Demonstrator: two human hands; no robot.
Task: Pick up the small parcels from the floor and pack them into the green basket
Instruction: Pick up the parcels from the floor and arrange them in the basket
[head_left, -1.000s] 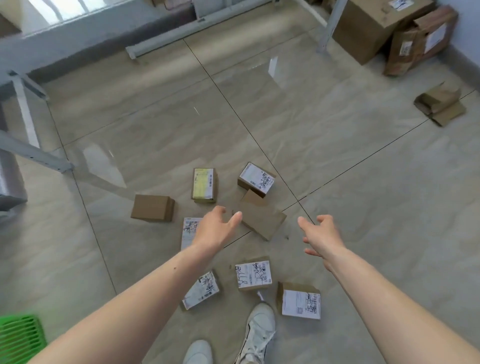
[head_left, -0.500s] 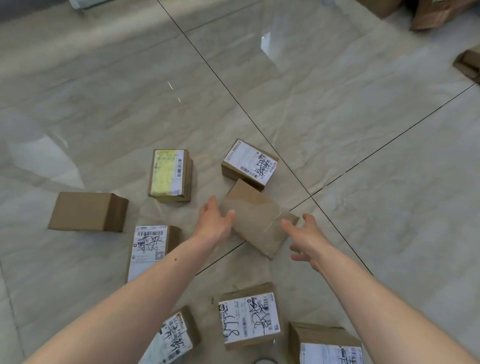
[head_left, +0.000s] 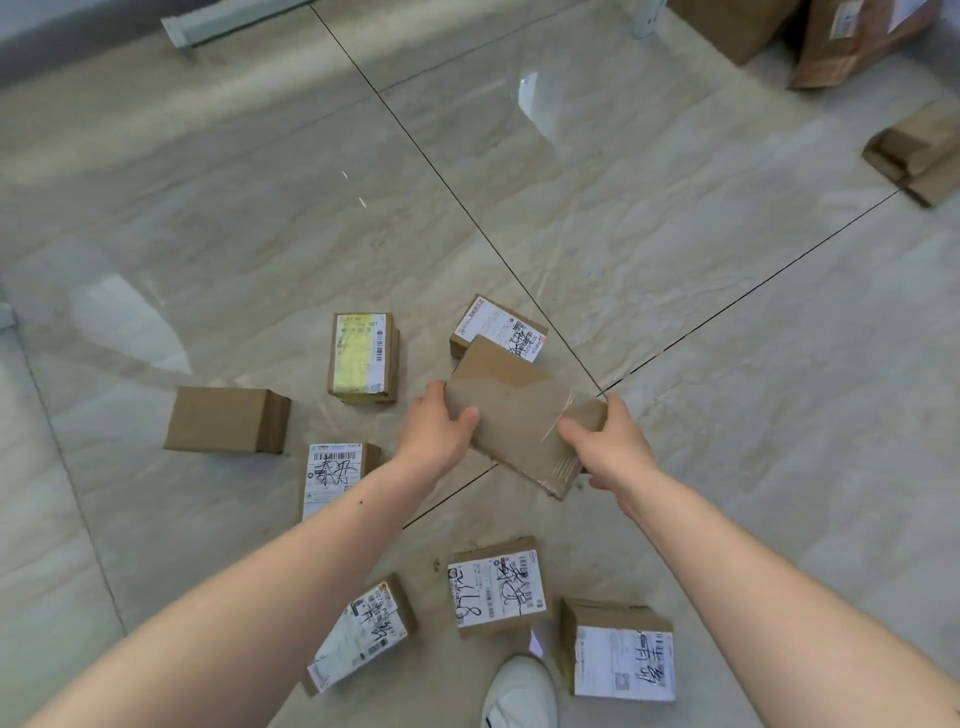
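A plain brown parcel (head_left: 517, 410) sits in the middle of the group, gripped at both ends: my left hand (head_left: 436, 431) on its left end, my right hand (head_left: 608, 441) on its right end. It overlaps a white-labelled parcel (head_left: 496, 327) behind it. Around lie a yellow-labelled parcel (head_left: 363, 358), a plain brown parcel (head_left: 226, 421), and several white-labelled ones: (head_left: 332, 473), (head_left: 363, 631), (head_left: 496, 584), (head_left: 621, 649). The green basket is out of view.
My white shoe (head_left: 519, 693) stands at the bottom between two parcels. Larger cardboard boxes (head_left: 852, 36) stand at the far right, and a folded brown package (head_left: 919, 150) lies at the right edge. A metal rail (head_left: 223, 21) runs along the far left.
Both hands reached forward, closed on the plain brown parcel's two ends and have raised it slightly. The view tilted down and closer; the green basket left the frame.
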